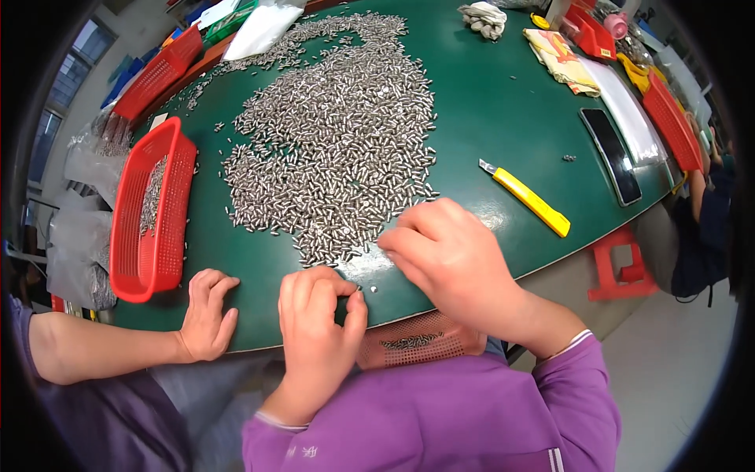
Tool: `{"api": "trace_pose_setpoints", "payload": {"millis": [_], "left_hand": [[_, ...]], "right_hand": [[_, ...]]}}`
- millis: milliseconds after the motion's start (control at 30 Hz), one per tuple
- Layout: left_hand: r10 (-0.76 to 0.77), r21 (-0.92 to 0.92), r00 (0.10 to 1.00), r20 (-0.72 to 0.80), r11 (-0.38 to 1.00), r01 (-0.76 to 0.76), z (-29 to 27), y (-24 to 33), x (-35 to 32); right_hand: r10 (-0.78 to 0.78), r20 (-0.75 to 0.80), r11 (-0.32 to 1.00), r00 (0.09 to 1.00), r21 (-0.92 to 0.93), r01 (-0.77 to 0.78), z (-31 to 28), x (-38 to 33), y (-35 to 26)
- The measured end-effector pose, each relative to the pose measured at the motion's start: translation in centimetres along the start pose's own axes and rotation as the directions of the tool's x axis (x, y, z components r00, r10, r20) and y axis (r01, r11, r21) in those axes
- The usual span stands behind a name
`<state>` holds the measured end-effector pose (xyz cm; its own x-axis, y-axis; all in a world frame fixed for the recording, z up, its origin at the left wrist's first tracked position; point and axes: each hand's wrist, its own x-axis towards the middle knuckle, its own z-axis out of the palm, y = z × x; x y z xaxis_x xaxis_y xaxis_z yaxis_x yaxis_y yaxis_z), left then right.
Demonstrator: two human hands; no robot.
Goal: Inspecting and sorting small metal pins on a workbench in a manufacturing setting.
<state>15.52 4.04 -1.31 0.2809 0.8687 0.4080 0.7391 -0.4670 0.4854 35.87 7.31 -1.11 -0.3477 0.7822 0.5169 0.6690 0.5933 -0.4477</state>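
Note:
A broad pile of small silvery metal pins (338, 134) covers the middle of the green table (472, 118). My left hand (314, 326) is at the table's near edge, its thumb and forefinger pinched together on a small metal pin (359, 289). Just right of those fingertips a single shiny metal piece (373, 289) lies on the tabletop. My right hand (452, 256) is at the pile's near right edge with fingers bent and tips together; what they hold, if anything, is hidden. Below the table edge, between my forearms, a pinkish plastic basket (456, 337) contains some pins.
To the left, another person's hand (208, 318) rests on the table beside a red basket (174, 236) of pins. A yellow utility knife (531, 203), blade showing, and a black phone (612, 157) lie on the right. Gloves (483, 20) lie at the back.

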Motion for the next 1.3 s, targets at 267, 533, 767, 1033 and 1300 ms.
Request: {"api": "trace_pose_setpoints", "payload": {"millis": [267, 533, 767, 1033, 1300], "left_hand": [[0.005, 0.000, 1.000, 0.021, 1.000, -0.005, 0.1, 0.2, 0.2], [-0.047, -0.105, 0.997, 0.056, 0.993, 0.053, -0.1, 0.6, 0.4], [0.023, -0.190, 0.999, 0.030, 0.982, -0.017, 0.6, 0.0, 0.6], [0.005, -0.127, 0.999, 0.032, 0.992, -0.001, 0.8, 0.2, 1.1], [0.006, -0.185, 0.992, 0.125, 0.983, 0.017, 0.1, 0.1, 1.1]], "right_hand": [[0.107, 0.052, 0.994, 0.993, -0.005, -0.107, 1.0, 0.3, -0.3], [0.136, 0.111, 0.981, 0.985, 0.126, -0.150, 0.0, -1.3, -2.0], [0.128, 0.098, 0.980, 0.987, 0.141, -0.141, 0.0, -1.4, -2.0], [0.143, 0.091, 0.978, 0.986, 0.141, -0.155, 0.1, -1.3, -2.0], [0.144, 0.088, 0.977, 0.986, 0.143, -0.156, 0.4, -1.2, -1.9]]}}
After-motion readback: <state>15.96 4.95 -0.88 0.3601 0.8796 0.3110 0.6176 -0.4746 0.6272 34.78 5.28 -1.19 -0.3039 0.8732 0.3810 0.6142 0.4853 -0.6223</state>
